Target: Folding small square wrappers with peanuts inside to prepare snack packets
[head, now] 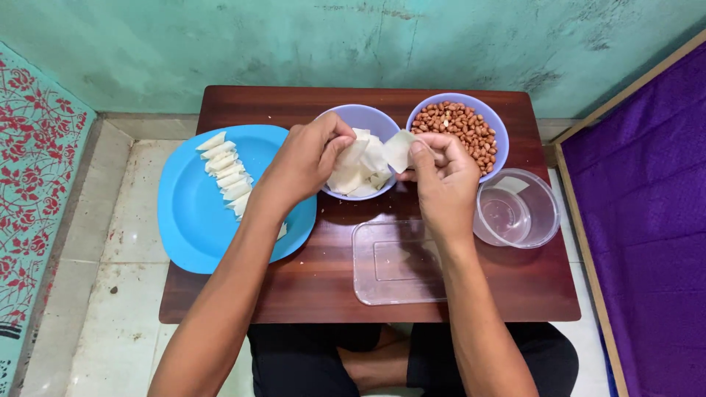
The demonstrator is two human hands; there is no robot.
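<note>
White wrapper (398,149) in right grip (440,170)

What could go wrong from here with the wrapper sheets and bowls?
1. The right hand pinches one thin wrapper sheet while the left hand reaches into the stack in the lavender bowl; sheets may stick together or tear.
2. The peanut bowl sits right beside the right hand; a nudge could spill nuts.
3. The blue plate overhangs the table's left edge, so an elbow bump might tip the folded pieces.
</note>
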